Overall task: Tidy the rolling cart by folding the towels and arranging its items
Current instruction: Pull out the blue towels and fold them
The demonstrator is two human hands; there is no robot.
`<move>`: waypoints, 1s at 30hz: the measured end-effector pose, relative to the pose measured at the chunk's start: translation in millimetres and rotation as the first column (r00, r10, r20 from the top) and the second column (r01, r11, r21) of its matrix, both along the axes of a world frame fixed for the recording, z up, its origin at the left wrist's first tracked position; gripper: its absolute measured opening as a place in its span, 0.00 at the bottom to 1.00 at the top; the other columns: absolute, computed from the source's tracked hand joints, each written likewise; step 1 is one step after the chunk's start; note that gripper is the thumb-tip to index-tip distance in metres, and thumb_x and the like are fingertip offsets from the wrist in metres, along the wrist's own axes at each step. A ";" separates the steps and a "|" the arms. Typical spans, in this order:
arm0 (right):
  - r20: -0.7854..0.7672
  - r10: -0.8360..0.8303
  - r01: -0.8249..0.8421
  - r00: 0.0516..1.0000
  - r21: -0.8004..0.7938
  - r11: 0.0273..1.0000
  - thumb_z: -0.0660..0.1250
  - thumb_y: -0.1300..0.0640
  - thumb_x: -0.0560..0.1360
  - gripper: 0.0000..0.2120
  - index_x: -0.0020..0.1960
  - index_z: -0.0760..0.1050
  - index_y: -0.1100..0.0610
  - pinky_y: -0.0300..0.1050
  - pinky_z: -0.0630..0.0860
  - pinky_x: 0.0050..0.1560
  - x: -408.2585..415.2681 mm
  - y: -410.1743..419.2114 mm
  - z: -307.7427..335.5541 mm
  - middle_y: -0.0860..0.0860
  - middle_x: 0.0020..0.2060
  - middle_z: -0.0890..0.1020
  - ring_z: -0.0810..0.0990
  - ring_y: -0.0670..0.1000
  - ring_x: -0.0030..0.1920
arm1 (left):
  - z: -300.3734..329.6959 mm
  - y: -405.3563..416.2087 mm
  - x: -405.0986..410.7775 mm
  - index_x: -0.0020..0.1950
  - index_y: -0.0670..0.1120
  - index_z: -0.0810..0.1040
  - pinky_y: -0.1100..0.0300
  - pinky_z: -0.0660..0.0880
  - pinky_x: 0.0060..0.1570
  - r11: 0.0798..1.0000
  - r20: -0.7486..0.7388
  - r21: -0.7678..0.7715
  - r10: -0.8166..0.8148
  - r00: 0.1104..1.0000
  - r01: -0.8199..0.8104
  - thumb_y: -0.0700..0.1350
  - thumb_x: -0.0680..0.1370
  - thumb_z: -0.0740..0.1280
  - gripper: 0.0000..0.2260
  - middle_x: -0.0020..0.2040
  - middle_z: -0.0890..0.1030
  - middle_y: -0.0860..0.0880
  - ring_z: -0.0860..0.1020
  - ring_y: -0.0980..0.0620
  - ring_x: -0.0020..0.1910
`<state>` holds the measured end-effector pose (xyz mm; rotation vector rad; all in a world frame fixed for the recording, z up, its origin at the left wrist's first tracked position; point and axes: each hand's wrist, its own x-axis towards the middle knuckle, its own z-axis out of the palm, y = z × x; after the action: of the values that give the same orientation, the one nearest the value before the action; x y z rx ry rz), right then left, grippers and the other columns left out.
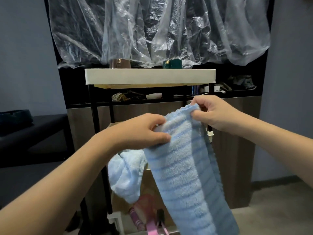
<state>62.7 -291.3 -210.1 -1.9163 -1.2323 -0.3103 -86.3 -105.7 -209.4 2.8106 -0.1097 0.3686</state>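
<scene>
**Mid-fold: blue towel held up by its top edge in front of the cart**

Now, head view, the only one. Light blue ribbed terry towel point(183, 163) hangs in the air in front of the black-framed rolling cart with a white top tray point(150, 76). Left hand point(140, 131) pinches the towel's top edge at its left end, thumb in front, fingers curled behind the cloth. Right hand point(218, 114) pinches the same edge at the higher right corner, fingertips closed on the scalloped hem. Both hands grip; neither is spread.

Key relation: towel's long axis runs downward from the hands, slanting to the lower right of frame, so the free end is well below both hands and out of frame at the bottom. Held edge tilts up toward the right hand. A bunched part of the same blue cloth point(125, 173), or possibly a second towel, cannot tell, sags below the left hand against the cart's left post.

Judgement: towel is narrowed lengthwise, not yet a finished fold; next move likely needs the low end brought up to the pinched edge.

Other things: brown mug point(120, 63) and dark green mug point(171, 63) on the top tray; pink striped items point(144, 211) on the cart's bottom level; crinkled clear plastic sheet point(152, 28) draped behind.
</scene>
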 end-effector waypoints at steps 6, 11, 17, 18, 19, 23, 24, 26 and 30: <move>0.005 -0.022 0.020 1.000 0.240 0.971 0.64 0.67 0.73 0.05 0.46 0.71 0.59 0.40 0.71 0.36 8.6 8.4 4.5 0.49 0.35 0.76 0.72 0.43 0.34 | -3.9 -14.8 3.5 0.52 0.41 0.73 0.53 0.63 0.36 0.578 0.651 0.661 -0.125 0.748 -0.478 0.37 0.70 0.55 0.14 0.32 0.74 0.45 0.72 0.42 0.32; 0.125 -0.092 0.062 0.988 0.222 0.973 0.62 0.64 0.76 0.13 0.58 0.75 0.53 0.32 0.73 0.46 9.8 22.7 9.4 0.47 0.48 0.81 0.79 0.45 0.48 | -8.0 1.0 10.1 0.39 0.47 0.65 0.46 0.61 0.56 0.511 0.777 0.556 -0.039 0.629 -0.656 0.36 0.67 0.51 0.08 0.32 0.65 0.45 0.70 0.42 0.44; 0.089 -0.326 0.328 0.941 -0.004 0.945 0.57 0.61 0.76 0.07 0.50 0.73 0.56 0.41 0.71 0.36 22.7 42.2 -4.1 0.52 0.44 0.78 0.77 0.52 0.43 | -27.9 29.4 42.3 0.44 0.47 0.71 0.46 0.64 0.60 0.832 0.677 0.031 0.390 0.624 -0.554 0.39 0.68 0.65 0.07 0.60 0.69 0.43 0.65 0.41 0.59; 0.100 -0.358 0.365 0.928 -0.066 0.929 0.57 0.61 0.76 0.08 0.51 0.73 0.57 0.43 0.71 0.37 24.5 45.7 -5.1 0.53 0.44 0.78 0.76 0.53 0.44 | -28.5 30.9 50.5 0.44 0.46 0.70 0.50 0.69 0.53 0.884 0.547 -0.210 0.460 0.699 -0.418 0.38 0.70 0.64 0.06 0.57 0.71 0.42 0.68 0.43 0.54; 0.129 -0.389 0.404 0.912 -0.119 0.907 0.57 0.62 0.75 0.08 0.50 0.73 0.58 0.46 0.72 0.39 26.9 49.0 -5.5 0.54 0.44 0.78 0.76 0.55 0.44 | -29.6 32.4 59.9 0.44 0.46 0.69 0.53 0.70 0.44 0.863 0.419 -0.411 0.465 0.780 -0.293 0.37 0.71 0.62 0.06 0.51 0.74 0.44 0.71 0.44 0.48; 0.132 -0.407 0.427 0.904 -0.193 0.884 0.56 0.68 0.72 0.09 0.45 0.71 0.58 0.47 0.69 0.37 38.5 57.6 -1.1 0.54 0.41 0.75 0.74 0.56 0.43 | -26.7 35.4 81.4 0.55 0.47 0.64 0.54 0.72 0.38 0.763 0.329 -0.634 0.416 0.847 -0.128 0.35 0.73 0.63 0.14 0.41 0.73 0.48 0.73 0.49 0.39; 0.061 -0.376 0.380 0.925 -0.194 0.904 0.55 0.68 0.72 0.09 0.45 0.71 0.58 0.46 0.67 0.36 40.5 58.5 1.3 0.53 0.40 0.74 0.73 0.54 0.42 | -22.3 35.9 83.5 0.58 0.48 0.62 0.53 0.74 0.40 0.737 0.327 -0.666 0.426 0.844 -0.114 0.35 0.73 0.63 0.17 0.43 0.74 0.48 0.74 0.50 0.40; -0.142 -0.254 0.224 0.957 -0.198 0.954 0.57 0.65 0.73 0.05 0.42 0.69 0.58 0.44 0.62 0.34 41.8 58.4 5.2 0.51 0.37 0.70 0.67 0.50 0.36 | -16.2 39.6 88.3 0.61 0.49 0.59 0.53 0.75 0.41 0.659 0.282 -0.747 0.439 0.853 -0.092 0.36 0.73 0.66 0.22 0.43 0.74 0.47 0.76 0.49 0.40; -0.301 -0.178 0.078 0.937 -0.316 0.946 0.70 0.44 0.73 0.18 0.44 0.79 0.60 0.46 0.71 0.42 50.9 54.5 8.6 0.54 0.38 0.81 0.76 0.52 0.38 | -14.0 47.8 96.5 0.65 0.44 0.64 0.48 0.81 0.47 0.515 0.146 -0.850 0.427 0.892 -0.107 0.37 0.69 0.73 0.28 0.49 0.79 0.43 0.81 0.46 0.45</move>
<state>113.6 -236.7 -201.4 -2.2067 -0.9741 0.1365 10.2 -57.9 -223.4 1.7649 0.3639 0.7516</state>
